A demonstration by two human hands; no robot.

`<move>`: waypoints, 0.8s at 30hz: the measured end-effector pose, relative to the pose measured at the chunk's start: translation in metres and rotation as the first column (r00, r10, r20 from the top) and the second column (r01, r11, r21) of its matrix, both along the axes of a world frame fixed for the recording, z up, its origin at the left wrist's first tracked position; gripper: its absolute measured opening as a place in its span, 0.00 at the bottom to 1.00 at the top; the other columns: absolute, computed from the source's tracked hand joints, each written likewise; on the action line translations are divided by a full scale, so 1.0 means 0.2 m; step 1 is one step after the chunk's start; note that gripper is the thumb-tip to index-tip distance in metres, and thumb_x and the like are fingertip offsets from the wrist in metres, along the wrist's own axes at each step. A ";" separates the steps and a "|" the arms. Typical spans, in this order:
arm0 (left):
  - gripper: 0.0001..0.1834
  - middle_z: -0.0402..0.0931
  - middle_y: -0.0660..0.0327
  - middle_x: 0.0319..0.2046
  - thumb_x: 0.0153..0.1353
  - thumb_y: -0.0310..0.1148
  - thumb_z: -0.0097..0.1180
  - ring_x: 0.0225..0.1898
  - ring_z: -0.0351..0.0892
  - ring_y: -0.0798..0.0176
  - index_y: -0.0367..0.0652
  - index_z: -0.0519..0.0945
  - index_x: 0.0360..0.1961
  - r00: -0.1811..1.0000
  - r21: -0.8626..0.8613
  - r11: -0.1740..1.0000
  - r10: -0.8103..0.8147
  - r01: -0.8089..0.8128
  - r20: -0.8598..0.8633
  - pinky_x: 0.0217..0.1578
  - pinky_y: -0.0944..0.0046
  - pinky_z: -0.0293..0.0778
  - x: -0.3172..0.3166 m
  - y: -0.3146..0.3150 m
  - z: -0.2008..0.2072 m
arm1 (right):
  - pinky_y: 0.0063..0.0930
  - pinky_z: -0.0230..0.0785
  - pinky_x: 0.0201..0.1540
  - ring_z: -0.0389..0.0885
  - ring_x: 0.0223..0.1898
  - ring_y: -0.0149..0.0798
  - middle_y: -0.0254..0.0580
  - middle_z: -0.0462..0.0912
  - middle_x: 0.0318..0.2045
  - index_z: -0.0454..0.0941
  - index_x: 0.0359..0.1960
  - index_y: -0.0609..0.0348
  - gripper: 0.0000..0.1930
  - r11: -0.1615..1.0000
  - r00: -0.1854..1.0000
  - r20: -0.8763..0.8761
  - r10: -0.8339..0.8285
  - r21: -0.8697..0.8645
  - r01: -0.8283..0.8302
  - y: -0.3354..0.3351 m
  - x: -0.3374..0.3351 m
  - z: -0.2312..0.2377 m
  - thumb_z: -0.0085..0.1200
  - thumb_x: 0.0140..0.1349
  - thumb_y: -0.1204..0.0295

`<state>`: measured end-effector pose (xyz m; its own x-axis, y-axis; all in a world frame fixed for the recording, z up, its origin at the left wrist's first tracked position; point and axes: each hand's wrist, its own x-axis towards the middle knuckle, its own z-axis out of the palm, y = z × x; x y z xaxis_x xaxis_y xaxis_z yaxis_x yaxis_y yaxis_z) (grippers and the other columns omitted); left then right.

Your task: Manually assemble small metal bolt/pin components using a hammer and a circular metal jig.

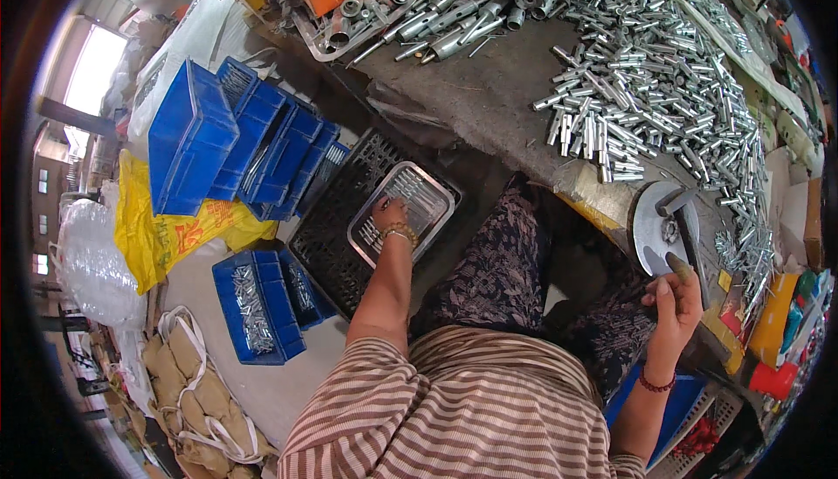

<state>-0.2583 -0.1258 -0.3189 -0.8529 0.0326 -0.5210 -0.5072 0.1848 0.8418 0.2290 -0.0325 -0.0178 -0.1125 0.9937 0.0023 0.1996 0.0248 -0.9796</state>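
My left hand (pixel 390 215) reaches into a shallow metal tray (pixel 450 208) on my left. Its fingers are bent down among the thin silvery rods (pixel 419 189) lying there in a row; whatever they grip is hidden. On the other side, my right hand (pixel 681 300) is raised beside the workbench, with the thumb and forefinger apart and nothing visible in it. A brownish cover sits on one fingertip. Just beyond that hand is a round grey metal disc (pixel 650 226) with a short cylinder and a dark bar across it.
A black plastic crate (pixel 327 256) supports the tray. Blue bins (pixel 196 143) are stacked at left, and another blue bin (pixel 253 309) holds small metal pieces. A large heap of metal tubes (pixel 646 86) covers the workbench (pixel 489 117), with sockets and rods (pixel 445 25) farther back.
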 end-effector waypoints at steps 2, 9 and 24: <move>0.24 0.83 0.52 0.36 0.57 0.22 0.66 0.28 0.83 0.58 0.39 0.78 0.57 0.999 -0.037 0.999 -0.019 0.018 -0.041 0.28 0.61 0.79 0.00 -0.03 -0.01 | 0.20 0.75 0.36 0.81 0.36 0.26 0.38 0.84 0.39 0.76 0.61 0.68 0.18 1.000 1.000 -0.003 0.004 0.001 -0.004 0.00 -0.01 0.01 0.53 0.71 0.79; 0.20 0.85 0.49 0.40 0.59 0.26 0.65 0.30 0.85 0.59 0.35 0.81 0.54 0.912 -0.324 0.915 -0.329 0.243 -0.246 0.33 0.59 0.81 0.03 -0.08 0.01 | 0.20 0.75 0.36 0.80 0.35 0.26 0.38 0.84 0.39 0.77 0.60 0.69 0.17 1.000 1.000 0.002 -0.006 0.010 0.006 0.00 -0.01 0.01 0.53 0.71 0.79; 0.22 0.86 0.44 0.41 0.55 0.30 0.72 0.43 0.87 0.42 0.37 0.81 0.51 0.839 -0.449 0.847 -0.447 0.285 -0.311 0.46 0.49 0.81 -0.20 -0.16 -0.20 | 0.20 0.76 0.35 0.81 0.35 0.26 0.39 0.84 0.39 0.78 0.60 0.68 0.17 1.000 1.000 -0.006 0.026 0.002 -0.026 0.01 -0.03 0.00 0.53 0.71 0.79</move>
